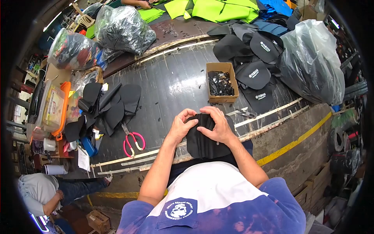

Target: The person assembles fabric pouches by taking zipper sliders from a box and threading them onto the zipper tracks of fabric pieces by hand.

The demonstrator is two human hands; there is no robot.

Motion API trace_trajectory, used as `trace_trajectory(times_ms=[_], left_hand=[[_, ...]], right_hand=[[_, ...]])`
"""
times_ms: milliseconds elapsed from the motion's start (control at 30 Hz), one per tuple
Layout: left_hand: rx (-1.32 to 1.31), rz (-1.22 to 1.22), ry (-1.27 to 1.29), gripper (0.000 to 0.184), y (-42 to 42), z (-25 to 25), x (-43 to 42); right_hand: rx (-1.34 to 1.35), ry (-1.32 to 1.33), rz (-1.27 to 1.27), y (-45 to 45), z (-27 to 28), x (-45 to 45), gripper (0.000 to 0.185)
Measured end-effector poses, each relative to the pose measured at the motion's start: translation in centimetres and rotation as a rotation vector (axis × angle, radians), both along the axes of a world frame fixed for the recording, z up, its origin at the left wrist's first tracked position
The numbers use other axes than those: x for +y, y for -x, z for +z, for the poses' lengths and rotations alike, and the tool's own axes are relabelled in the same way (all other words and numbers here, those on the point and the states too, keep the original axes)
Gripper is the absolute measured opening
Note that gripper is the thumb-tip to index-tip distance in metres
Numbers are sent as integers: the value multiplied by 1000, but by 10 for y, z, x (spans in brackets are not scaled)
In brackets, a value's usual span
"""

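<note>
A folded black fabric piece (pixel 204 144) is held in front of my body at the near edge of the table. My left hand (pixel 181 125) pinches its upper left edge between thumb and fingers. On the upper right, my right hand (pixel 216 126) grips the same piece, thumb pointing toward the left thumb. Any small part between the fingertips is hidden. Just beyond my hands stands a cardboard box (pixel 223 100) holding many small black parts (pixel 220 83). Right of my right hand lies a small metal cutting tool (pixel 244 113).
Pink-handled scissors (pixel 134 143) lie left, beside a pile of black fabric pieces (pixel 113 105). Black pieces printed YAMAHA (pixel 254 74) and a large plastic bag (pixel 313 62) occupy the right. Green sheets (pixel 222 9) lie at the back. Another person (pixel 39 191) is at lower left.
</note>
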State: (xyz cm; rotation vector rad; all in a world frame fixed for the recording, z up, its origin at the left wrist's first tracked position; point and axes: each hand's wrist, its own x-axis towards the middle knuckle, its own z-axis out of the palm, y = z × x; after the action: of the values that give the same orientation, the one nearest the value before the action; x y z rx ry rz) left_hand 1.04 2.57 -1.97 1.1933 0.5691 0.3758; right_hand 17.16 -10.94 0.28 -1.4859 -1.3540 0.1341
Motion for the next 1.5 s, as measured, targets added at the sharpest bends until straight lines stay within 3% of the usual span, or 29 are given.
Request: trace_trajectory(times_ms=[100, 233, 400, 667, 800, 933, 1033, 1167, 1500], left_hand=[[-41, -69, 31, 50, 4, 6, 4], [13, -171, -93, 68, 2, 15, 7], [-9, -200, -174, 76, 1, 9, 8], [-47, -175, -78, 81, 4, 10, 6], [-50, -133, -73, 67, 2, 14, 4], [209, -171, -2, 51, -7, 17, 5], [220, -39, -59, 34, -14, 17, -6], [197, -8, -75, 28, -15, 20, -11], [223, -33, -96, 23, -17, 15, -9]], right_hand=[[25, 203, 75, -6, -15, 0, 50], [152, 167, 58, -12, -34, 1, 53], [174, 124, -26, -6, -26, 2, 51], [54, 223, -52, -7, -26, 4, 39], [100, 221, -106, -8, -34, 7, 33], [274, 108, -79, -6, -32, 3, 25], [292, 51, -49, -7, -34, 1, 22], [452, 103, -25, -7, -38, 2, 20], [554, 162, -28, -9, -37, 1, 18]])
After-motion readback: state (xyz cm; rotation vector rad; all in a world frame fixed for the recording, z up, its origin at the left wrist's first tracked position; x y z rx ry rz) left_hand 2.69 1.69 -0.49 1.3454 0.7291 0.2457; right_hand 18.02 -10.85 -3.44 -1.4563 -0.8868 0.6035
